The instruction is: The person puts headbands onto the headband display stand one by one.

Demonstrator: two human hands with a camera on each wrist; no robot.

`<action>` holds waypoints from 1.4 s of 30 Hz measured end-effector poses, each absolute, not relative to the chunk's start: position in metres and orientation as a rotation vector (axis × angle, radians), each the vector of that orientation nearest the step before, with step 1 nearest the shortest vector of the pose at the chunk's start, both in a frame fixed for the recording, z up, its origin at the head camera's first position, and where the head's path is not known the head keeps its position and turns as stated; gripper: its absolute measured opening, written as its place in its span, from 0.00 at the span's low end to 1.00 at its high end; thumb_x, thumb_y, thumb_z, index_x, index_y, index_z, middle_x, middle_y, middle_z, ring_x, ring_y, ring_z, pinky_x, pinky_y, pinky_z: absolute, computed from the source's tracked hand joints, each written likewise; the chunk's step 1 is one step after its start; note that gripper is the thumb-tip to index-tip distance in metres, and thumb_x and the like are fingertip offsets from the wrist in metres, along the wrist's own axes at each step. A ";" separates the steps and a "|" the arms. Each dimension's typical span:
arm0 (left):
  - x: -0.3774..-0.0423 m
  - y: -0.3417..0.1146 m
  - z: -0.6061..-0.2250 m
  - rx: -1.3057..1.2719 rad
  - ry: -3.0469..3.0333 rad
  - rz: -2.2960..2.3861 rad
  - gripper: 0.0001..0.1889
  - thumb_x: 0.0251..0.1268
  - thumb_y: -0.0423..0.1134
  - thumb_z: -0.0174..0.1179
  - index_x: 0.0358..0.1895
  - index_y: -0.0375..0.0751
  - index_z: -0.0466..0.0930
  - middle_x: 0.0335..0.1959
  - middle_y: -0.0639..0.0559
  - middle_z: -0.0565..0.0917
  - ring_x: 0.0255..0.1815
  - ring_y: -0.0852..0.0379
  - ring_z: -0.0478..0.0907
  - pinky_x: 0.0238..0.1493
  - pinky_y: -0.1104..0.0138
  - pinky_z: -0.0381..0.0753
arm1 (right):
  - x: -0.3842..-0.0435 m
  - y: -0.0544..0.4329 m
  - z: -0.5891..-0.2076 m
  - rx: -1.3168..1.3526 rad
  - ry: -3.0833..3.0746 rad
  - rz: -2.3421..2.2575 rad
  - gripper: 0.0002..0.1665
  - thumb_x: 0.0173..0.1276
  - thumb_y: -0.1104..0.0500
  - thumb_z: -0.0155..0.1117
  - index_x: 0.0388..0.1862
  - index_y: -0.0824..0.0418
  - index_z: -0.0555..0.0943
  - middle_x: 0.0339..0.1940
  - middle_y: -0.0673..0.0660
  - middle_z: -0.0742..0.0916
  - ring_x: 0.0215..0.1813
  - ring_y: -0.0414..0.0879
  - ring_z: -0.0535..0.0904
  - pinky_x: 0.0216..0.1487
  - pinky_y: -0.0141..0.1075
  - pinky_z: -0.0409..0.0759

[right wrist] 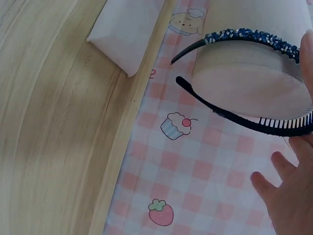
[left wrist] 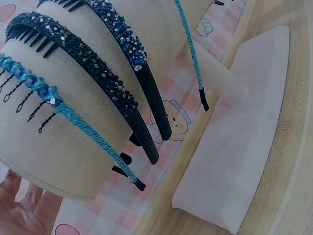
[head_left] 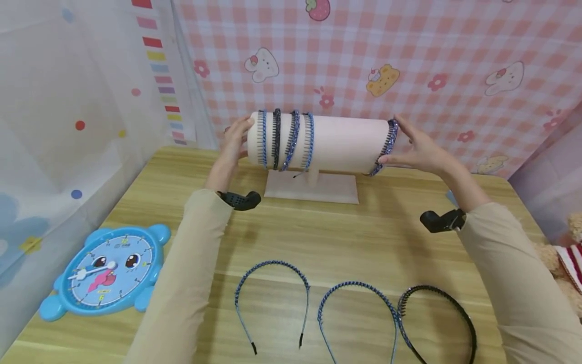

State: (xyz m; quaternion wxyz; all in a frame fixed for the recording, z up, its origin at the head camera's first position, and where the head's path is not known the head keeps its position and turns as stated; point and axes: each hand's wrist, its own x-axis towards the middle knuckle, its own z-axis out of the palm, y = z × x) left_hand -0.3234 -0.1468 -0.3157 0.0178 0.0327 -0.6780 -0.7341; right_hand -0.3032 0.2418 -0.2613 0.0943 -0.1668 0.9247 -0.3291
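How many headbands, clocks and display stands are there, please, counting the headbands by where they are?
Headbands around the left part of the display stand: 4
Headband held by the right hand at its right end: 1
Headbands lying on the table: 3
Clock: 1
Display stand: 1
Total: 10

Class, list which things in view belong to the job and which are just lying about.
In the job:
- right hand, gripping a headband
- left hand
- padded stand
- four headbands on it
- three loose headbands, probably

Lying about:
- blue toy clock
- plush toy
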 end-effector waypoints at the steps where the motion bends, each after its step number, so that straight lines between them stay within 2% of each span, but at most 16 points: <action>1: -0.324 -0.147 -0.316 0.104 -2.106 -2.282 0.26 0.63 0.54 0.49 0.65 0.57 0.64 0.65 0.56 0.67 0.65 0.53 0.64 0.59 0.56 0.68 | -0.303 0.242 -0.261 -0.496 2.745 -0.983 0.63 0.55 0.46 0.67 0.73 0.50 0.32 0.75 0.58 0.41 0.75 0.59 0.36 0.69 0.62 0.43; 5: -0.322 -0.147 -0.316 0.114 -2.114 -2.278 0.26 0.63 0.55 0.49 0.65 0.58 0.63 0.65 0.56 0.67 0.66 0.53 0.63 0.60 0.56 0.67 | -0.300 0.239 -0.264 -0.525 2.786 -0.988 0.65 0.52 0.46 0.69 0.74 0.51 0.34 0.75 0.56 0.44 0.75 0.57 0.38 0.70 0.59 0.42; 10: -0.321 -0.150 -0.315 0.121 -2.140 -2.261 0.27 0.63 0.56 0.48 0.66 0.58 0.62 0.66 0.56 0.66 0.67 0.53 0.62 0.62 0.56 0.66 | -0.299 0.234 -0.276 -0.768 3.033 -0.851 0.66 0.45 0.48 0.75 0.74 0.57 0.43 0.72 0.66 0.58 0.71 0.64 0.54 0.68 0.58 0.53; 13: -0.321 -0.150 -0.315 0.124 -2.140 -2.254 0.27 0.63 0.56 0.48 0.65 0.58 0.62 0.66 0.56 0.66 0.67 0.53 0.62 0.62 0.55 0.66 | -0.298 0.229 -0.283 -0.953 3.174 -0.696 0.66 0.41 0.51 0.78 0.73 0.60 0.46 0.70 0.68 0.62 0.68 0.66 0.59 0.66 0.59 0.57; 18: -0.322 -0.148 -0.314 0.112 -2.121 -2.272 0.26 0.62 0.56 0.49 0.64 0.58 0.64 0.65 0.56 0.67 0.66 0.53 0.64 0.61 0.55 0.67 | -0.301 0.220 -0.283 -1.007 3.191 -0.644 0.68 0.38 0.51 0.79 0.73 0.59 0.47 0.72 0.64 0.60 0.69 0.63 0.58 0.68 0.58 0.53; 23: -0.323 -0.146 -0.316 0.113 -2.121 -2.273 0.26 0.63 0.55 0.49 0.64 0.58 0.64 0.65 0.56 0.67 0.65 0.54 0.64 0.60 0.56 0.67 | -0.306 0.213 -0.273 -0.889 3.148 -0.613 0.69 0.35 0.43 0.79 0.72 0.57 0.49 0.72 0.62 0.61 0.70 0.60 0.58 0.67 0.60 0.51; 28: -0.323 -0.147 -0.316 0.114 -2.113 -2.261 0.26 0.63 0.55 0.49 0.64 0.58 0.64 0.65 0.56 0.67 0.64 0.54 0.65 0.59 0.57 0.69 | -0.309 0.200 -0.263 -0.864 3.104 -0.517 0.69 0.37 0.40 0.76 0.73 0.59 0.49 0.72 0.63 0.60 0.72 0.60 0.53 0.70 0.58 0.48; 34: -0.322 -0.149 -0.316 0.131 -2.109 -2.260 0.25 0.63 0.55 0.49 0.64 0.59 0.65 0.64 0.56 0.68 0.63 0.54 0.66 0.58 0.57 0.69 | -0.317 0.175 -0.255 -0.881 3.050 -0.442 0.69 0.38 0.36 0.74 0.71 0.63 0.50 0.70 0.64 0.63 0.71 0.60 0.56 0.71 0.55 0.46; 42: -0.324 -0.146 -0.317 0.114 -2.112 -2.258 0.26 0.62 0.55 0.49 0.64 0.58 0.65 0.64 0.56 0.68 0.63 0.53 0.65 0.59 0.56 0.67 | -0.323 0.145 -0.251 -0.985 2.997 -0.397 0.68 0.40 0.34 0.72 0.72 0.63 0.50 0.70 0.63 0.64 0.71 0.58 0.56 0.71 0.56 0.46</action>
